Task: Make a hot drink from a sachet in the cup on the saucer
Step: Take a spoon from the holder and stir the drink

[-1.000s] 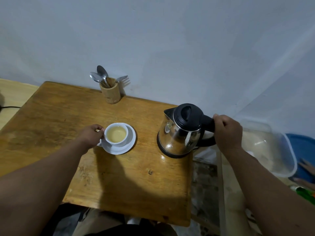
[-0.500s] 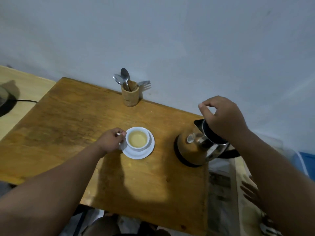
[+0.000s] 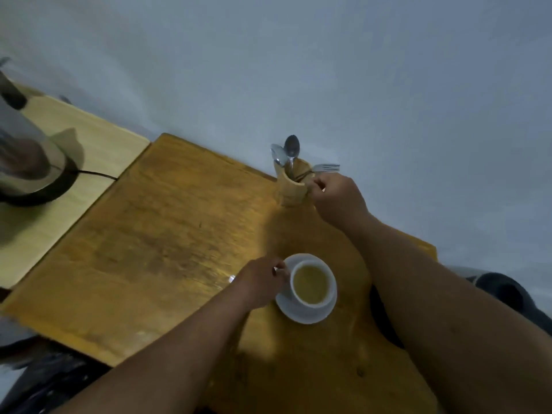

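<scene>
Reaching my right hand [image 3: 337, 198], fingers pinched at cutlery in the wooden holder [image 3: 291, 186], I steadied the filled white cup [image 3: 312, 283] on its saucer [image 3: 301, 315] with left fingers [image 3: 279, 271] closed on the handle; stirring apparently remained.

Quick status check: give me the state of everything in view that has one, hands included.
cup: upright on the saucer, filled with pale yellowish liquid
saucer: flat on the wooden table
left hand: at the cup's handle side, fingers curled
right hand: at the rim of the wooden holder, fingers pinched; what it grips is unclear
wooden holder: upright, holding two spoons and a fork
</scene>
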